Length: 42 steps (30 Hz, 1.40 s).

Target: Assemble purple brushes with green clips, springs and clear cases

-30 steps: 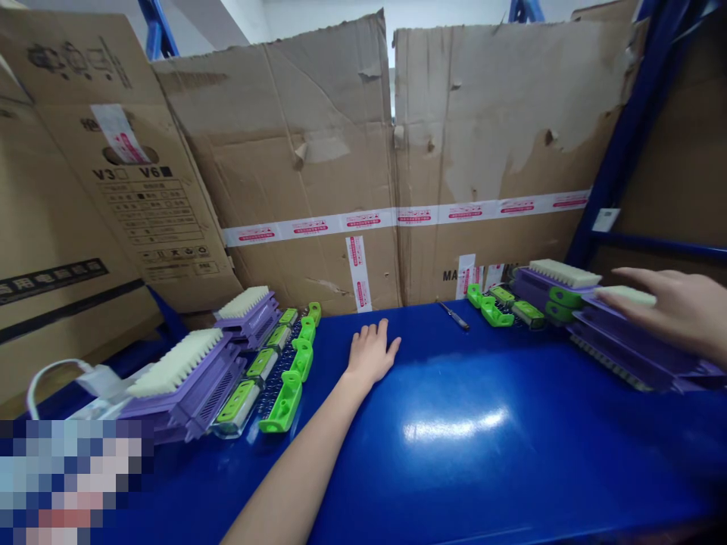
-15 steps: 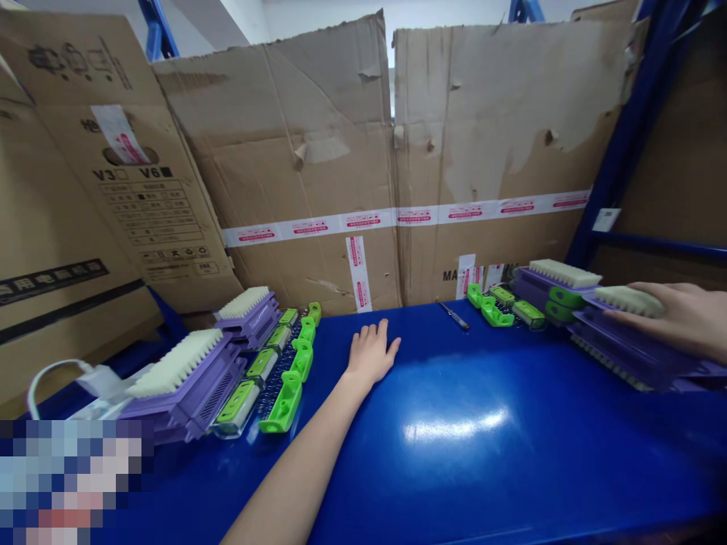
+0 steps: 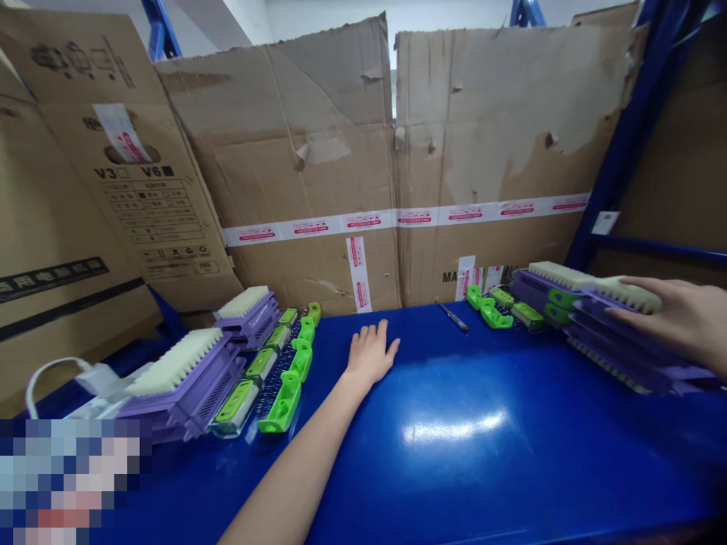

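Glossy blue tabletop [image 3: 511, 484], brown cardboard panels [image 3: 295, 166] upright at far edge. L hand [image 3: 370, 356] palm-down mid-table, fingers extended & slightly spread, nothing held. R hand [image 3: 675, 314] at far right, over purple slotted plastic housings [image 3: 613, 341] w/ cream ridged pad [image 3: 625, 294] on top; thumb near side, fingers far side, can't tell if grip's closed. Bright-green plastic brackets [image 3: 497, 314] just L of housings; slim dark-handled tool [image 3: 453, 317] near brackets. More pad-topped purple housings [image 3: 187, 378] on left.
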### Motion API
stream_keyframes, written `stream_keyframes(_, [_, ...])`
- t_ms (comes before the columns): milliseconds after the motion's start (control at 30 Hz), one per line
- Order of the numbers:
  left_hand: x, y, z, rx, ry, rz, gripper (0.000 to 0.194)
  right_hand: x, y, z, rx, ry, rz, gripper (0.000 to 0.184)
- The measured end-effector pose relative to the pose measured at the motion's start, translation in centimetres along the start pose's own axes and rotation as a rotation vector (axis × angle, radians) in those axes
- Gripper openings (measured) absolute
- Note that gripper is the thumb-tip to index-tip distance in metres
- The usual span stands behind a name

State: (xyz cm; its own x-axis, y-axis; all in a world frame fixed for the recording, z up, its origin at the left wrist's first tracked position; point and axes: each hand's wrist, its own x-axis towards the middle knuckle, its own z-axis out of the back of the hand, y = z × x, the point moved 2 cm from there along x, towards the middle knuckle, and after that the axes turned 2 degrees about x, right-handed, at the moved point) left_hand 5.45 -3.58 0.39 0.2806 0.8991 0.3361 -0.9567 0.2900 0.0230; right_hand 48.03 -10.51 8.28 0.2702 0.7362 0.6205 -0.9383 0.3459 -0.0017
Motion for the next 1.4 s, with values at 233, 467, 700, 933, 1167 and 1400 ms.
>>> stream_keyframes(233, [0.0,0.0,-0.1,-0.003,-0.007,-0.001,0.051,-0.3,7.9,4.6,0.16,-0.107,0.103,0.056])
stream_keyframes(467, [0.0,0.0,-0.1,-0.005,-0.023,-0.007,0.051,-0.8,17.8,1.5,0.337,0.027,0.409,0.047])
stream_keyframes(700, [0.1,0.0,-0.3,0.003,-0.022,-0.009,0.05,-4.6,26.8,-1.2,0.307,0.267,0.594,0.045])
stream_keyframes(933, [0.1,-0.1,-0.2,-0.003,-0.007,0.002,0.049,-6.8,28.6,-2.4,0.317,0.124,0.581,0.045])
stream_keyframes(1167, [0.1,0.0,-0.2,-0.001,-0.002,0.008,0.048,-6.8,28.1,-3.2,0.386,0.089,0.61,0.04])
stream_keyframes(1400, [0.0,-0.1,0.1,-0.023,-0.031,0.0,0.052,-6.4,28.0,-3.1,0.437,0.114,0.631,0.044])
